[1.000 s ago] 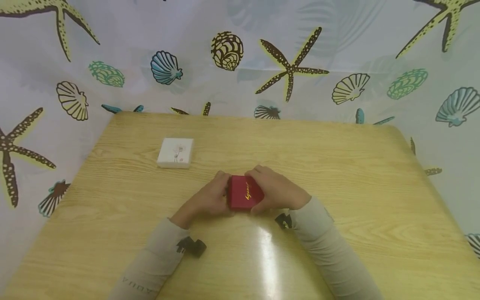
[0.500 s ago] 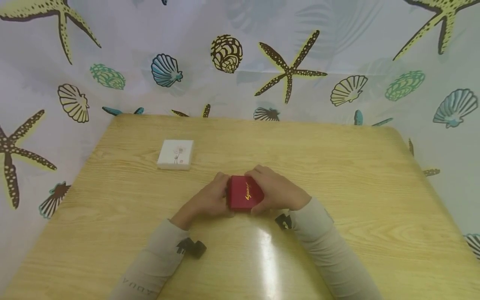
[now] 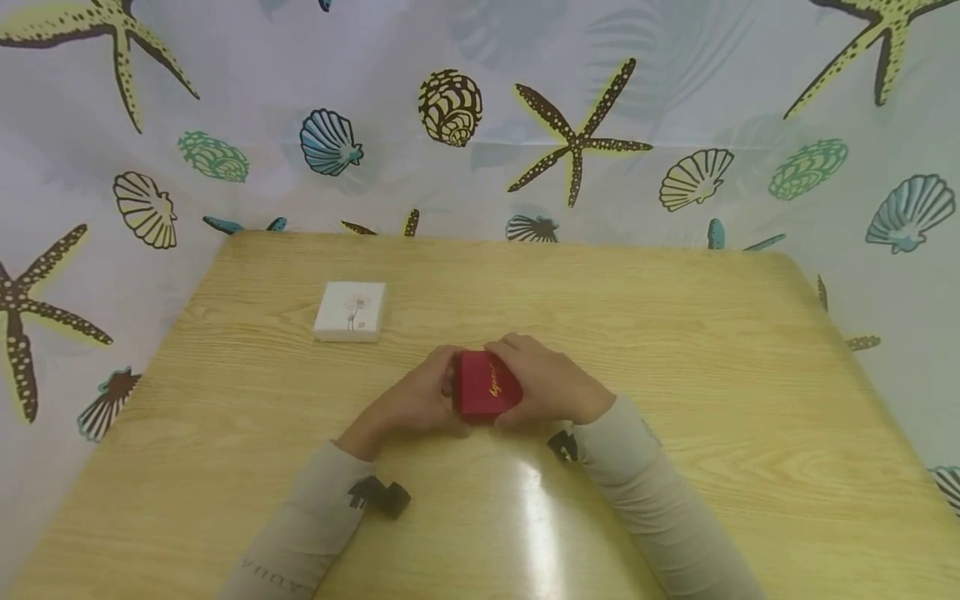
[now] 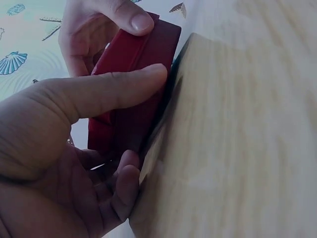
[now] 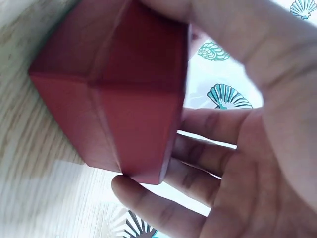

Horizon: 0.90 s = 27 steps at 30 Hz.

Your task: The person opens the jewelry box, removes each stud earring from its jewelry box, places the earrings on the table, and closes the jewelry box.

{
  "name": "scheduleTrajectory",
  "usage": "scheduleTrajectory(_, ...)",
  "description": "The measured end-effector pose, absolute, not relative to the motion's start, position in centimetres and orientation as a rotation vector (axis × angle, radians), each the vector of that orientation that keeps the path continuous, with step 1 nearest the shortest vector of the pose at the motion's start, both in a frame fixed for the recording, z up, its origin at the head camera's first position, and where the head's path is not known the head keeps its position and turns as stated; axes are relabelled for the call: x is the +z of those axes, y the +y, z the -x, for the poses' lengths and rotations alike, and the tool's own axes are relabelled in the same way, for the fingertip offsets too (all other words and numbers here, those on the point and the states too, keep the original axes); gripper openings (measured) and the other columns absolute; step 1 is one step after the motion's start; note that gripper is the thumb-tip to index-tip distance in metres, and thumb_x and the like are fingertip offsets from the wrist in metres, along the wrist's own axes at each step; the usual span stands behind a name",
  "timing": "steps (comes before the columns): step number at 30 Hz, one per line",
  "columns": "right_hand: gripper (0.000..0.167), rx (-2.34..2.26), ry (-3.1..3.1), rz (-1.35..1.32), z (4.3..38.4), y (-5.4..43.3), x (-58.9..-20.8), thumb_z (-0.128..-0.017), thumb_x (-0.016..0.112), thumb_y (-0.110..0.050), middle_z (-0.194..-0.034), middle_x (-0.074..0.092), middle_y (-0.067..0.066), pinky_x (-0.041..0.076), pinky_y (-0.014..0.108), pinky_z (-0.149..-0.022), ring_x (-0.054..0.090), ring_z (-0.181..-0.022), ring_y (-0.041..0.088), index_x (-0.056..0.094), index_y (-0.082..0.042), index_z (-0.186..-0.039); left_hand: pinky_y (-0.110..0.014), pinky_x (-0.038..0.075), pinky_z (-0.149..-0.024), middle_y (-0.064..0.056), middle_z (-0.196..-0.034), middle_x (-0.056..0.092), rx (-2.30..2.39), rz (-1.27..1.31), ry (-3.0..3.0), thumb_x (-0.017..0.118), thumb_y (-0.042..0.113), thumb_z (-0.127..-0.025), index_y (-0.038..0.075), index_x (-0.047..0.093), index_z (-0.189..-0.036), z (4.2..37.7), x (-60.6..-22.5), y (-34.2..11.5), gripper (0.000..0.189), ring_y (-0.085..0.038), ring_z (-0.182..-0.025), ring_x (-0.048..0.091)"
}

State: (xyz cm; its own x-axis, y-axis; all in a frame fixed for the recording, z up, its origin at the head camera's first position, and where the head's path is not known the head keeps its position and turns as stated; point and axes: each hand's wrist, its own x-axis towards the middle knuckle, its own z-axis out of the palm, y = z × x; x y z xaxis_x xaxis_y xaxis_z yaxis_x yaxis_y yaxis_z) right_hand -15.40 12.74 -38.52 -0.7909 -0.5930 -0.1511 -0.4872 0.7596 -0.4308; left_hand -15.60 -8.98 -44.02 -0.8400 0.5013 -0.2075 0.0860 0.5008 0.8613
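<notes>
A small red box (image 3: pixel 478 385) with gold lettering on its lid is in the middle of the table in the head view. My left hand (image 3: pixel 427 393) grips its left side, thumb on the near face and other fingers toward the far side. From the right, my right hand (image 3: pixel 551 382) holds it between thumb and fingers, covering part of the lid. A seam between lid and base runs round the red box (image 5: pixel 136 124) in the right wrist view. In the left wrist view, both thumbs press the side of the red box (image 4: pixel 131 121), close over the wood.
A white box (image 3: pixel 350 312) with a flower drawing lies at the back left of the wooden table (image 3: pixel 712 350). A curtain (image 3: pixel 375 50) printed with shells and starfish hangs behind and along both sides. Black wrist cameras sit on both sleeves.
My right hand has shifted slightly left over the red box. The left hand keeps its hold, and the head view has tilted a little.
</notes>
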Motion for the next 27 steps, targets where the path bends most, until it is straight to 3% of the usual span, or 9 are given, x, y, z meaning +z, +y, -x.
scheduleTrajectory(9,0.089,-0.547,2.687,0.895,15.51,12.6,-38.56,-0.065,0.092,-0.03,-0.125,0.061,0.011,0.051,0.042,-0.1,0.057,-0.114,0.024,0.051,0.0,-0.138,-0.039,0.051,-0.099,-0.013,-0.132,0.055,1.274,-0.524,2.336,0.088,0.004,-0.065,0.004,0.037,-0.142,15.65,-43.91,-8.94,0.093,-0.023,-0.111,0.061)
scheduleTrajectory(27,0.091,-0.557,2.686,0.93,15.78,12.78,-38.87,-0.062,0.093,-0.035,-0.12,0.06,0.009,0.051,0.039,-0.099,0.056,-0.11,0.021,0.052,0.0,-0.135,-0.04,0.051,-0.1,-0.013,-0.133,0.053,1.261,-0.547,2.33,0.086,0.001,-0.066,0.002,0.037,-0.14,15.55,-43.79,-8.9,0.089,-0.025,-0.113,0.059)
